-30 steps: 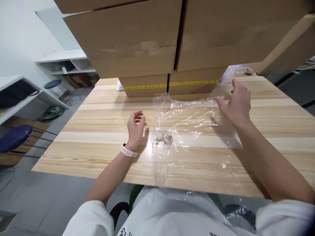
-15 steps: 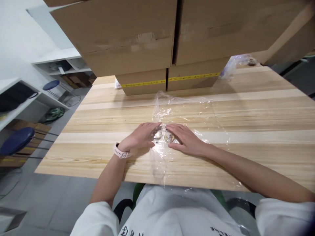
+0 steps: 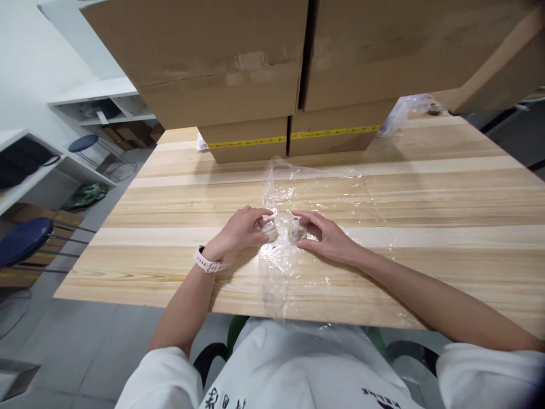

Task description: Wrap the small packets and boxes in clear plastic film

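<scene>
Both hands have curled up from lying flat half a second ago, and each now pinches a small pale round piece through the clear film. The left piece (image 3: pixel 269 230) sits between the closed fingers of the left hand (image 3: pixel 238 232); the right piece (image 3: pixel 296 232) is gripped the same way by the right hand (image 3: pixel 326 240). The two pieces lie just beside each other, midway along the desk's near half, apparently kept apart so the plastic sheet (image 3: pixel 323 193) can be worked around each. That sheet spreads toward the cardboard boxes (image 3: pixel 255 74) stacked at the far edge. The desk (image 3: pixel 447 193) is pale striped wood; white shelves (image 3: pixel 97 108) and blue stools (image 3: pixel 21 241) stand to the left.
</scene>
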A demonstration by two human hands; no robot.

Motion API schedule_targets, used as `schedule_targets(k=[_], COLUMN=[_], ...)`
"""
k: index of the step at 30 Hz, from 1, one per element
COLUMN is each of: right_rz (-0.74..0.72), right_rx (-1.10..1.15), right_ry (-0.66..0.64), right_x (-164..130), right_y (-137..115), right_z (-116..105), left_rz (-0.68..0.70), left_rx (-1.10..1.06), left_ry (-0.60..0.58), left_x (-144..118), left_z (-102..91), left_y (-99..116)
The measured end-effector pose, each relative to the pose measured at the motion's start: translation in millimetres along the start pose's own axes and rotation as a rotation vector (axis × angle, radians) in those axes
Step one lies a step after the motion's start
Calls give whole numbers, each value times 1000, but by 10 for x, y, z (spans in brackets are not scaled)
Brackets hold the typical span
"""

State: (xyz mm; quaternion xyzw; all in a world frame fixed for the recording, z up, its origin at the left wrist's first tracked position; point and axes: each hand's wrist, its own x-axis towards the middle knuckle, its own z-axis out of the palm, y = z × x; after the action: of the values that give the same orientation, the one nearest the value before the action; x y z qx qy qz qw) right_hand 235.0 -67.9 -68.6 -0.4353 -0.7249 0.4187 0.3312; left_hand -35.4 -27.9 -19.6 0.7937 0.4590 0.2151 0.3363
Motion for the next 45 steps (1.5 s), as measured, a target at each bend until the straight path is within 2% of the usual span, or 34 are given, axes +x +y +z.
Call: schedule_targets(k=[6, 11, 15, 18, 20, 23, 26, 29, 32, 34, 36, 38, 40, 42, 43, 45], right_rz=[126, 273, 203, 186, 214, 267, 333, 351, 358, 381, 420, 443, 409, 341, 313, 292], right_rx=[185, 524, 598, 635, 679, 683, 594, 438, 328, 294, 271, 251, 230, 187, 168, 160], right_ry=[-8, -39, -38, -105, -158, -108, -81, -227, -352, -379, -361, -324, -325, -371, -393, -393], right_x=[29, 60, -8, -79, -107, -124, -174, -295, -427, -476, -481, -453, -416, -395, -395, -412], right_y=[17, 17, -170, -335, -393, -418, -434, -440, -401, -363, -336, -327, -338, -371, -392, -422], right_z=[-9, -160, -192, -54, 38, -3, -304, -635, -759, -723, -642, -552, -475, -428, -423, -473], left_rz=[-100, -131, -107, -67, -44, 9, 110, 153, 124, 68, 11, -14, -28, -60, -75, -82], left_rx=[-228, -551, -657, -730, -730, -598, -270, 132, 291, 191, -118, -537, -847, -961, -979, -1001], left_ry=[-5, 191, 201, 139, 90, 49, -9, -101, -58, 53, 97, -19, -212, -333, -346, -287], left_x=[-46, -8, 5, -33, -65, -87, -72, -37, -8, -6, -26, -67, -120, -163, -174, -171], left_z=[-113, -203, 27, 303, 420, 417, 314, 295, 368, 417, 447, 464, 484, 507, 517, 522], left_y=[57, 34, 121, 249, 305, 301, 222, 137, 105, 133, 203, 302, 402, 473, 493, 500])
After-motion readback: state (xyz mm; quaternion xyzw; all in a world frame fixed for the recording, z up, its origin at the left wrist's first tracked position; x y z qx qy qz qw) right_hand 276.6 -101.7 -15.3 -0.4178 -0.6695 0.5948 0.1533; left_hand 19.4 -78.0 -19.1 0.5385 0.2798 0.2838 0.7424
